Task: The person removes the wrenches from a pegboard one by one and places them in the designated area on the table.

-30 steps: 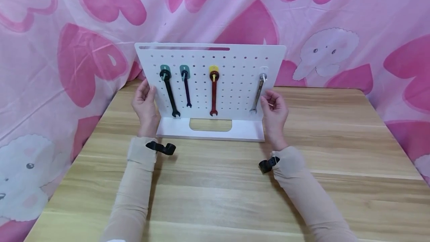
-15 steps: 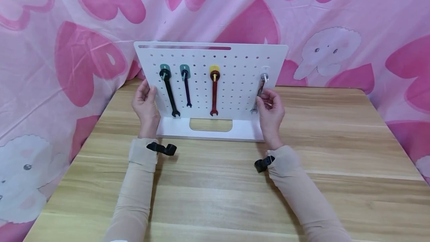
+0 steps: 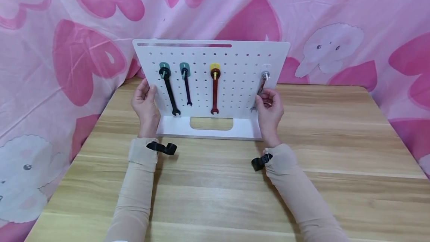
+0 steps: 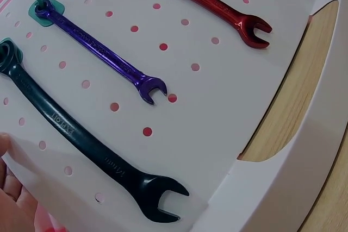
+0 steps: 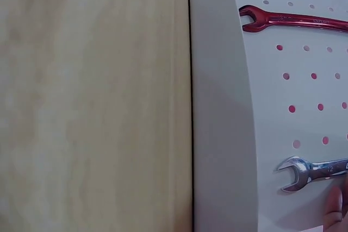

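Observation:
A white pegboard (image 3: 201, 102) stands on its flat base, with several combination wrenches hanging from hooks. My left hand (image 3: 145, 109) holds the board's left edge, thumb toward the front. Nearest to it hangs a dark green wrench (image 4: 81, 129), then a smaller purple wrench (image 4: 98, 47). A red wrench (image 3: 215, 94) hangs near the middle on a yellow hook (image 3: 215, 66). On the right, my right hand (image 3: 270, 113) pinches the handle of a silver wrench (image 5: 321, 169), whose ring end still sits on its pale hook (image 3: 266, 74). Fingers partly hide that handle in the head view.
The board stands on a wood-grain table (image 3: 208, 182), its base slot (image 3: 211, 123) showing the wood below. Behind it hangs a pink heart-print cloth (image 3: 248, 21). Black straps with small mounts (image 3: 170, 149) sit on both wrists.
My right hand has moved left from the board's right edge onto the silver wrench's handle. The left hand stays at the left edge. The wrenches remain hanging.

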{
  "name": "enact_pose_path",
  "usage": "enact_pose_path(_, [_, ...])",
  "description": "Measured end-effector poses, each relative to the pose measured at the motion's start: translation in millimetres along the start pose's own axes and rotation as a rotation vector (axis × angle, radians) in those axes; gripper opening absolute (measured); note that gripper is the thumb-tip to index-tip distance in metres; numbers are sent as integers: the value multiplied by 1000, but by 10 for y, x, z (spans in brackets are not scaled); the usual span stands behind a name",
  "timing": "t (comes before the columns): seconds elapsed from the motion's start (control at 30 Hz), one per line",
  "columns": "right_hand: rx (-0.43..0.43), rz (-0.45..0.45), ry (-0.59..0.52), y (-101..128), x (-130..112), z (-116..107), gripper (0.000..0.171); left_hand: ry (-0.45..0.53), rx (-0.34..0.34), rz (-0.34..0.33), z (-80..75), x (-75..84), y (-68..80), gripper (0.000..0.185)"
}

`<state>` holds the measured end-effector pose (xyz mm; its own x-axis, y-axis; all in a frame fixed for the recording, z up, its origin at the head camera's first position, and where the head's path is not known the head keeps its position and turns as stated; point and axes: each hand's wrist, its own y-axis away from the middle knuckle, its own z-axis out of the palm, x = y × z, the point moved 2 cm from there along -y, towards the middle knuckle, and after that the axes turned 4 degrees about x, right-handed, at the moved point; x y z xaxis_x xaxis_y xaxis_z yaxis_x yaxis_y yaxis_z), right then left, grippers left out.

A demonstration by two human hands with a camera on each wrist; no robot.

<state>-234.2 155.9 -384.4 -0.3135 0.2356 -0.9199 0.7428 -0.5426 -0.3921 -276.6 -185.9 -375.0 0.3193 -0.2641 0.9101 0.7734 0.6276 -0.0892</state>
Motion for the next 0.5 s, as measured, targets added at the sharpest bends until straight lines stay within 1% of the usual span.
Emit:
enact_pose_path(0.23, [32, -20, 47, -2, -20, 21, 25, -25, -24, 9, 5, -3, 3, 30])
enact_pose_path(0.37, [44, -29, 84, -6, -25, 38, 25, -28, -17, 9, 13, -1, 6, 29])
enact_pose_path(0.5, [39, -20, 130, -6, -17, 60, 24, -29, -5, 4, 6, 5, 11, 29])
